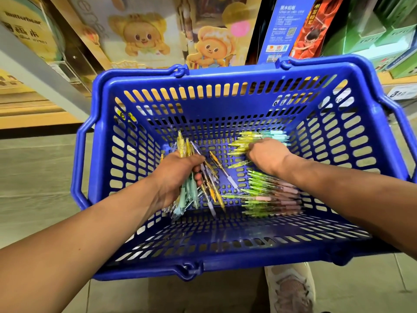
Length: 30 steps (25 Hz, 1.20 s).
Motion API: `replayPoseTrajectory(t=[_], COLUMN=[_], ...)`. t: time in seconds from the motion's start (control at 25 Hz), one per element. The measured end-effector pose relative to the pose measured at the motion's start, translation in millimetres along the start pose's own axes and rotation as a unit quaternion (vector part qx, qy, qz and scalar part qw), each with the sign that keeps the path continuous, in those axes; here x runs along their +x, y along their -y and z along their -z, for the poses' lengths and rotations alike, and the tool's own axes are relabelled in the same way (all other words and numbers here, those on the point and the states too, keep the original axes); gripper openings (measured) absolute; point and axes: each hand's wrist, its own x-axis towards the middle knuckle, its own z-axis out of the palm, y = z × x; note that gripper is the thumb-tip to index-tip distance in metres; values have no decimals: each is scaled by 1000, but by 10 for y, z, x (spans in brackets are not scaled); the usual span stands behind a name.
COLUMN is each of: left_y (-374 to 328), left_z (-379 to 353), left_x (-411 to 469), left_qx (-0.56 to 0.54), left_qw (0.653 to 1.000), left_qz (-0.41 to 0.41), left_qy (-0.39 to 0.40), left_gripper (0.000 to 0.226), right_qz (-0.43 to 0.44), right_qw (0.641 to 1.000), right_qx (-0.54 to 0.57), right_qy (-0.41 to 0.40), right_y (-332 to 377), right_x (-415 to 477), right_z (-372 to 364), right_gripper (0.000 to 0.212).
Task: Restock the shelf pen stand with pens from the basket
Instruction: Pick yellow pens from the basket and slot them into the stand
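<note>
A blue plastic basket (225,102) stands on the floor before a shelf, with several pens on its bottom. My left hand (174,175) reaches in on the left and grips a bundle of pens (191,188), yellow, teal and clear ones. My right hand (267,153) is down on the right, its fingers curled over a cluster of yellow and teal pens (255,137) at the basket's far right. A pile of green pens with pink grips (270,195) lies under my right wrist. One loose orange pen (222,169) lies between my hands. No pen stand shows.
Shelves behind the basket hold boxed goods with cartoon bear pictures (140,39), a blue and red box (300,28) and green boxes (383,30). A price tag (401,93) sits on the shelf edge at right. My shoe (291,288) is just below the basket.
</note>
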Motion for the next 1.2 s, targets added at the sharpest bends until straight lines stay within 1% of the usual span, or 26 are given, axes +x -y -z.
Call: replayPoseTrajectory(t=[0.04, 0.08, 0.12, 0.16, 0.2, 0.28, 0.32, 0.36, 0.4, 0.48, 0.52, 0.6, 0.64, 0.72, 0.8, 0.88, 1.0, 1.08, 1.16, 1.2], left_y=[-7, -13, -14, -18, -26, -49, -61, -75, -85, -74, -58, -41, -40, -38, -37, -36, -36, -30, -17, -13], left_z=[-2, -8, -14, -25, -32, -48, -57, -64, -73, -71, -55, -18, -1, 27, 49, 51, 29, 20, 16, 17], left_x=[-7, -13, -4, 5, 16, 40, 48, 45, 43, 57, 79, 120, 125, 111, 100, 100, 96, 96, 103, 106], left_qx=[-6, -15, -31, -51, -63, -61, -61, -66, -78, -85, -75, -58, -53, -54, -50, -38, -30, -27, -26, -31], left_qw=[1000, 1000, 999, 998, 996, 995, 994, 994, 993, 991, 991, 989, 988, 990, 993, 995, 996, 996, 997, 997], left_qz=[-1, -2, -6, -10, -15, -26, -34, -41, -46, -52, -55, -64, -68, -65, -50, -43, -40, -38, -35, -33], left_qy=[-4, -11, -22, -36, -53, -79, -82, -81, -80, -85, -98, -123, -127, -114, -92, -77, -71, -71, -70, -69], left_gripper=[37, 25, 21, 21, 21, 24, 27, 31, 34, 33, 31, 31, 33, 38, 42, 37, 28, 33, 43, 45], right_qz=[-9, -15, -16, -12, -4, 21, 30, 34, 36, 44, 58, 72, 54, -15, -78, -96, -66, -21, 15, 17], right_qw=[999, 996, 988, 971, 943, 877, 853, 838, 837, 850, 852, 850, 858, 898, 932, 956, 986, 995, 998, 998], right_qx=[32, 81, 151, 238, 331, 479, 521, 544, 547, 524, 519, 522, 511, 441, 354, 278, 148, 87, 58, 55], right_qy=[9, 20, 29, 29, 23, 18, 19, 15, 1, -41, -44, -21, -13, -9, -8, -17, -32, -34, -23, -20], right_y=[-7, -18, -23, -6, 47, 252, 384, 510, 612, 718, 719, 639, 576, 420, 246, 128, 139, 214, 272, 281], right_x=[9, 6, -1, -15, -42, -116, -141, -156, -165, -178, -180, -162, -135, -32, 62, 101, 103, 103, 99, 100], right_z=[31, 87, 169, 274, 404, 680, 780, 852, 899, 931, 921, 841, 762, 553, 338, 185, 119, 101, 91, 100], right_gripper=[20, 16, 13, 11, 12, 12, 13, 14, 16, 17, 19, 23, 23, 24, 31, 33, 33, 38, 44, 44])
